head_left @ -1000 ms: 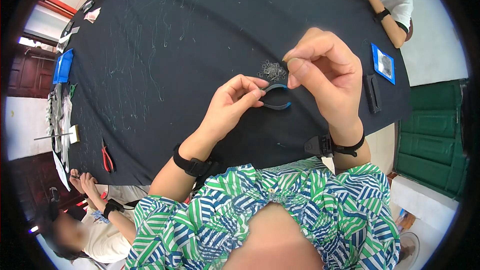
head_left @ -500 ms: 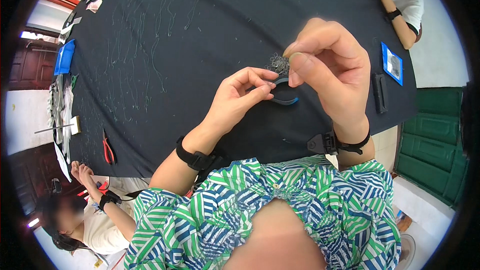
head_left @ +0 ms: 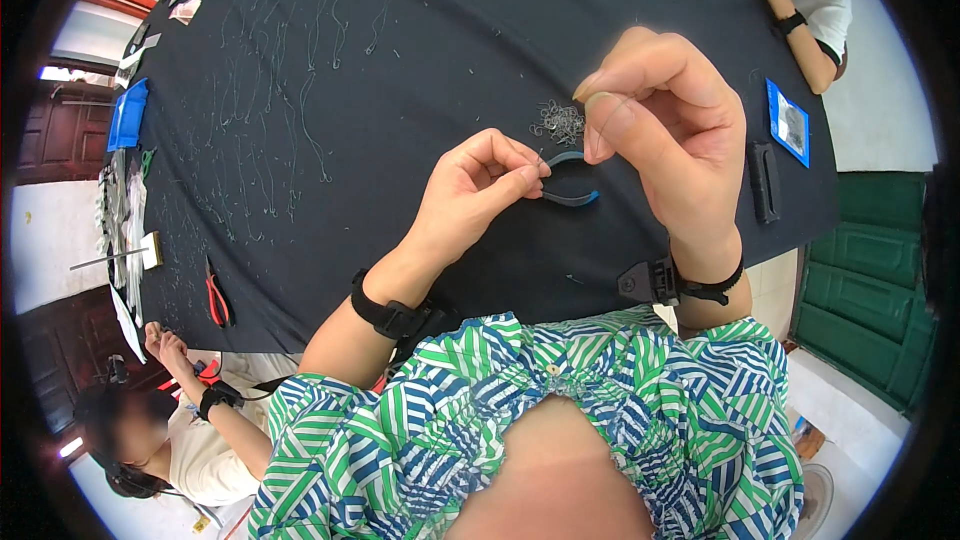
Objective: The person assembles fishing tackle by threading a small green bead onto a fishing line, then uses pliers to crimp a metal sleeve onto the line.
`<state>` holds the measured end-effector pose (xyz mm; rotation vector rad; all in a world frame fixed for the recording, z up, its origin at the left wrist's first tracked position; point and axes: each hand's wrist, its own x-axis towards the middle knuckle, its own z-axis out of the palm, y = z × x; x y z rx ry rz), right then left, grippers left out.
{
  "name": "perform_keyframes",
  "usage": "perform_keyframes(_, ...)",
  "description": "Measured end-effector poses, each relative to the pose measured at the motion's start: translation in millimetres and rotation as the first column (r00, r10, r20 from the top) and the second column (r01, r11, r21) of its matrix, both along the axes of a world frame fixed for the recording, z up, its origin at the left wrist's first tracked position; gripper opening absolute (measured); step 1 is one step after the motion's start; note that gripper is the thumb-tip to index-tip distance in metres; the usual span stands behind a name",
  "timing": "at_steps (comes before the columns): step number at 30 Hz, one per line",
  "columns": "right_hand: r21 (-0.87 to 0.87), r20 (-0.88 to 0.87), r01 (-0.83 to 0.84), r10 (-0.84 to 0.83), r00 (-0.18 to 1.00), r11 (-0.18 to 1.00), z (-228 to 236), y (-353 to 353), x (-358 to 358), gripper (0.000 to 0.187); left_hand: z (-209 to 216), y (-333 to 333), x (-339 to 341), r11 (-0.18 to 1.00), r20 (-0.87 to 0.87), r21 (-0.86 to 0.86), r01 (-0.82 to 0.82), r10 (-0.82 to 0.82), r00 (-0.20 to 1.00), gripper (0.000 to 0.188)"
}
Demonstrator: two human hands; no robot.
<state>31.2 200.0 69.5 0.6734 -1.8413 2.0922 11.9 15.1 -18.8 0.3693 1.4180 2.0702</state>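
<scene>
My left hand (head_left: pixel 480 185) is closed in a pinch at the middle of the cloth, and a tiny dark metal piece, seemingly a fish hook (head_left: pixel 541 159), shows at its fingertips. Raised to the right of it, my right hand (head_left: pixel 672 135) presses thumb and forefinger together; whatever is between them is too fine to make out. Between the hands lie pliers with blue-grey handles (head_left: pixel 572 199), their jaws hidden behind my left fingers. Just beyond them is a small heap of thin metal hooks (head_left: pixel 560 123).
Thin greenish lines with small ends (head_left: pixel 310 90) lie across the left of the black cloth (head_left: pixel 450 50). Red-handled pliers (head_left: pixel 216 300) rest near left. A blue packet (head_left: pixel 788 123) and a black bar-shaped object (head_left: pixel 763 183) lie right. Two co-workers sit at far right and near left.
My right hand has risen slightly and moved a little right, away from the left hand. The left fingers have curled slightly closer together, still pinching.
</scene>
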Motion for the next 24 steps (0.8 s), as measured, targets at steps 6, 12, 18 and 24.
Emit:
perform_keyframes(6, 0.005, -0.008, -0.010, 0.011, 1.000, 1.000, 1.6, -1.2, 1.4, 0.010, -0.5, -1.2, -0.4, 1.000, 0.003, -0.017, 0.000, 0.000, 1.000, 0.007)
perform_keyframes(12, -0.002, -0.008, -0.023, 0.023, 1.000, 1.000, 4.4, -4.6, 3.2, 0.010, -2.0, 1.2, 0.0, 0.998, 0.024, -0.047, -0.033, 0.034, 0.999, 0.006)
perform_keyframes(18, -0.035, 0.027, -0.028, 0.029, 0.999, 0.999, 4.1, -7.4, 4.5, 0.010, 0.6, -0.1, -0.3, 0.997, 0.003, -0.076, -0.021, 0.022, 1.000, 0.006)
perform_keyframes(24, -0.019, 0.026, -0.031, 0.032, 0.999, 0.999, 4.9, -8.4, 4.8, 0.009, 1.4, -0.2, 0.2, 0.997, -0.011, -0.047, -0.053, 0.053, 0.999, 0.006)
